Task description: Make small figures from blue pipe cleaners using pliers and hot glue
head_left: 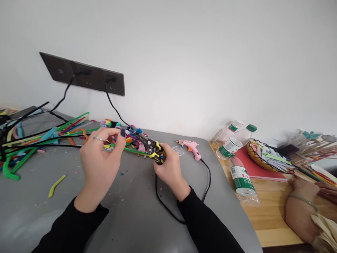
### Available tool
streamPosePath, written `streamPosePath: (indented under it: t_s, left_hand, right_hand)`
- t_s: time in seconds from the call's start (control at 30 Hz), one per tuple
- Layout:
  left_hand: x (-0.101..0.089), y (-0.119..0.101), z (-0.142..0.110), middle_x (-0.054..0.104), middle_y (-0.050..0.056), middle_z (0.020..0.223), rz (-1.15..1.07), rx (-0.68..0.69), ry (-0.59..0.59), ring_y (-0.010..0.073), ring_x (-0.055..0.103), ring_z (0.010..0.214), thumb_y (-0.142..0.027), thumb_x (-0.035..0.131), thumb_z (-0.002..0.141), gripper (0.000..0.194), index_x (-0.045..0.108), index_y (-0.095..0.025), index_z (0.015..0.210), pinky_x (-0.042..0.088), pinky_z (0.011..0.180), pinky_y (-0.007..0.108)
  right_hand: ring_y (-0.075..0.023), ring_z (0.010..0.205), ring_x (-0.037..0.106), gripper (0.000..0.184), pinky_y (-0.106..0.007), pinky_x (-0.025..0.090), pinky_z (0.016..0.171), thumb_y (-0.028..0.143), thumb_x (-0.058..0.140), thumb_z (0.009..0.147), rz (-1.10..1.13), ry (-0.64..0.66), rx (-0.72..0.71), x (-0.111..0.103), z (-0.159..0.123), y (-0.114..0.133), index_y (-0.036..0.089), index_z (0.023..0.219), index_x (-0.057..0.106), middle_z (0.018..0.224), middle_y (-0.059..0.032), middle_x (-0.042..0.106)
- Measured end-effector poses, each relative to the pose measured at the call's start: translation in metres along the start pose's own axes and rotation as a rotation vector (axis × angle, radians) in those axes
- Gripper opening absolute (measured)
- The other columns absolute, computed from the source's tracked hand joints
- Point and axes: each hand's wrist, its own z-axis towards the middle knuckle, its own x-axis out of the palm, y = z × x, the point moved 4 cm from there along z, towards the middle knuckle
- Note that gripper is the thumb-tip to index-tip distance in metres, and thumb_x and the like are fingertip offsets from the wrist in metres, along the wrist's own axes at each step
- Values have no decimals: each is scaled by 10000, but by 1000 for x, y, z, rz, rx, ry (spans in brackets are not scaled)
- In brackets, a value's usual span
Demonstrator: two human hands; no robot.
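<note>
My right hand (171, 168) is wrapped round the black and yellow handles of a pair of wire strippers (150, 144). The tool's dark jaws point up and left, towards my left fingertips. My left hand (102, 158) is closed in a pinch, thumb against forefinger, a little left of the jaws. Whatever it pinches is too small or hidden to make out. Behind the jaws lies a heap of colourful fuzzy pieces (139, 135), partly covered by the tool and my left hand. A short yellow pipe cleaner (57, 186) lies on the grey table (137, 218).
Long pipe cleaners (31, 147) spread over the table's left side. A pink glue gun (193, 147) with a black cord lies to the right. Plastic bottles (242, 182), a red folder (259, 168) and a basket (256, 154) occupy the wooden table. Another person's arm (300, 207) rests there.
</note>
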Motion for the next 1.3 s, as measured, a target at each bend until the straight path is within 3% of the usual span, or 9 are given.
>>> streamPosePath:
  t_s: [0.13, 0.37, 0.67, 0.8, 1.13, 1.3]
  left_hand:
    - [-3, 4, 2, 618, 8, 732, 6, 31, -62, 184, 544, 707, -317, 569, 877, 148, 630, -216, 786, 435, 696, 324]
    - [10, 6, -5, 727, 50, 863, 29, -79, 188, 223, 642, 790, -428, 529, 920, 266, 687, -217, 953, 474, 683, 321]
    - [20, 10, -12, 717, 24, 847, -44, -119, 175, 208, 647, 745, -401, 556, 925, 180, 651, -248, 936, 440, 590, 297]
    - [22, 9, -15, 689, 12, 825, -111, -123, 137, 202, 640, 759, -398, 551, 934, 175, 641, -247, 938, 483, 663, 299]
    - [9, -7, -7, 624, 21, 738, 90, 123, 52, 228, 601, 753, -307, 513, 922, 140, 563, -265, 799, 455, 704, 335]
    - [1, 1, -1, 567, -13, 670, 101, -22, 6, 178, 522, 611, -358, 509, 850, 137, 550, -239, 797, 376, 625, 299]
  right_hand:
    - [-245, 809, 667, 377, -323, 477, 690, 178, 534, 681, -17, -5, -2, 0, 1, 0, 200, 1044, 637, 970, -78, 736]
    - [-248, 823, 674, 400, -323, 487, 705, 171, 539, 676, -22, -3, -3, 0, 0, -1, 208, 1063, 634, 968, -73, 740]
    - [-261, 850, 679, 382, -338, 498, 725, 180, 542, 685, -51, -19, -35, 1, -1, 0, 211, 1057, 625, 973, -80, 735]
    - [-262, 855, 683, 399, -340, 504, 737, 164, 534, 675, -51, -20, -33, 1, -1, 0, 209, 1062, 624, 973, -77, 736]
    - [-289, 908, 687, 422, -365, 507, 756, 145, 542, 667, -137, -25, -15, 0, -1, -1, 203, 1077, 622, 1038, -97, 738]
    - [-270, 888, 687, 429, -358, 509, 767, 144, 550, 674, -132, -45, 5, -3, 1, -6, 207, 1093, 621, 1024, -86, 741]
